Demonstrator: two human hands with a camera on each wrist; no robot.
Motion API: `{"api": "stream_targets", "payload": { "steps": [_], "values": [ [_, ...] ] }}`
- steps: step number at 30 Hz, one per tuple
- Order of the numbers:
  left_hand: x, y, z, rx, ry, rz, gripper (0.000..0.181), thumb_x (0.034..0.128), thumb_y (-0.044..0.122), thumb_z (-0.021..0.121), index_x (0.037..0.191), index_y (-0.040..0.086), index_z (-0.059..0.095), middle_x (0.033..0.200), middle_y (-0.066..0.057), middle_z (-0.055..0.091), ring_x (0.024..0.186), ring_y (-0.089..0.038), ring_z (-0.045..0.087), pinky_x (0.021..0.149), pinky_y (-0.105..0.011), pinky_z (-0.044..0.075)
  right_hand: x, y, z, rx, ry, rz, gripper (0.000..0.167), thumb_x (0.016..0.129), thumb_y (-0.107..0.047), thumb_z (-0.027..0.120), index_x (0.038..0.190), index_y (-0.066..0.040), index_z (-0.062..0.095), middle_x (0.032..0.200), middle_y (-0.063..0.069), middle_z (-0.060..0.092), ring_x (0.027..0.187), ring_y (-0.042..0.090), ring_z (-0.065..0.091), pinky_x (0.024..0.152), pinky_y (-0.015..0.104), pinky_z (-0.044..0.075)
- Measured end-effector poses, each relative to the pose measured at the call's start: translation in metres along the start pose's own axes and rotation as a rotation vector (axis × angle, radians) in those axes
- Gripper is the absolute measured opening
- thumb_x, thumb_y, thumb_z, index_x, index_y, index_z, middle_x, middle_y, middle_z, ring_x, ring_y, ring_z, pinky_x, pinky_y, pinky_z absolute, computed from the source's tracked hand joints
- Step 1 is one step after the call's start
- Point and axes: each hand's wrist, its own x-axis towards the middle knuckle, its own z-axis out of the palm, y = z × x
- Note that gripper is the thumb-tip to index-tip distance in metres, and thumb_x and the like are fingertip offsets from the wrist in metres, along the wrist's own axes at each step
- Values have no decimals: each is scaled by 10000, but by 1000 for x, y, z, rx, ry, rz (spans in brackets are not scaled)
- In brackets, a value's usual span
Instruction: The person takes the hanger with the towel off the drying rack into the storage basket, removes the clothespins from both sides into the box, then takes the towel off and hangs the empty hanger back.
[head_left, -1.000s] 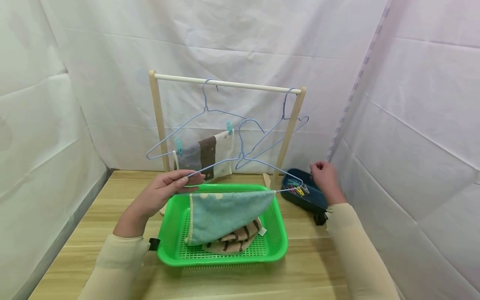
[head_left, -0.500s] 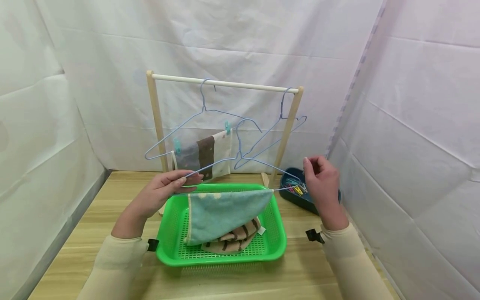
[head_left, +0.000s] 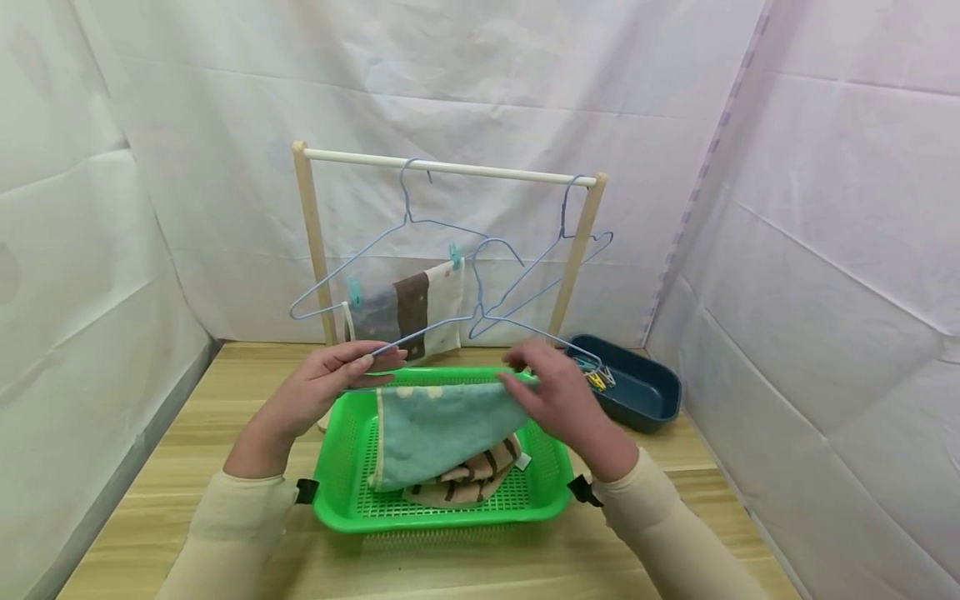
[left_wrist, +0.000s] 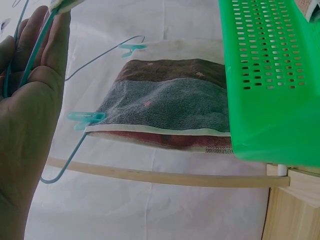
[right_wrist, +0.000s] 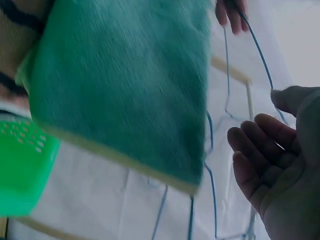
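Observation:
A blue wire hanger (head_left: 427,331) is held up over the green basket by my left hand (head_left: 311,385), which grips its left end with thumb and fingers. Draped over the hanger's lower bar is a light blue towel (head_left: 442,429), its lower part hanging down into the basket. My right hand (head_left: 558,400) is at the towel's upper right corner, fingers bent and apart. In the right wrist view the right hand (right_wrist: 280,165) is beside the towel (right_wrist: 125,90) with a gap between them, and no object shows in its fingers.
A brown-striped cloth (head_left: 461,492) lies in the green basket (head_left: 442,525). Behind stands a rack (head_left: 450,169) with two hangers, one bearing a clipped grey, brown and white towel (head_left: 412,308). A dark blue box (head_left: 645,392) with clothespins (head_left: 596,381) is at the right.
My right hand has moved left from the clothespin box to the towel's right corner. The left hand and its hanger have stayed in place.

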Motion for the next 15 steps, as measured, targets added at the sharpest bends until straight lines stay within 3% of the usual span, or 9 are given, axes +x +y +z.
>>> {"api": "stream_targets", "payload": {
  "steps": [5, 9, 15],
  "values": [
    [1, 2, 1, -1, -3, -6, 375, 1193, 22, 430, 1518, -65, 594, 1523, -170, 668, 1399, -232, 663, 1094, -409, 593, 2, -9, 25, -12, -140, -75, 254, 986, -170, 875, 1178, -78, 735, 1118, 56, 733, 1053, 224, 687, 903, 426, 615],
    [1, 2, 2, -3, -1, -7, 374, 1192, 21, 431, 1518, -59, 597, 1525, -208, 655, 1400, -239, 662, 1094, -413, 592, 5, -14, 35, -32, -180, -116, 275, 979, -203, 890, 1176, -76, 747, 1108, 37, 726, 1045, 224, 691, 932, 443, 607],
    [1, 2, 2, -7, -6, -3, 380, 1192, 15, 423, 1524, -65, 588, 1532, -282, 621, 1403, -233, 660, 1095, -411, 592, 6, -15, 44, -61, -228, -99, 270, 1006, -219, 866, 1211, -86, 750, 1128, 31, 715, 1043, 219, 682, 934, 428, 599]
  ]
}}
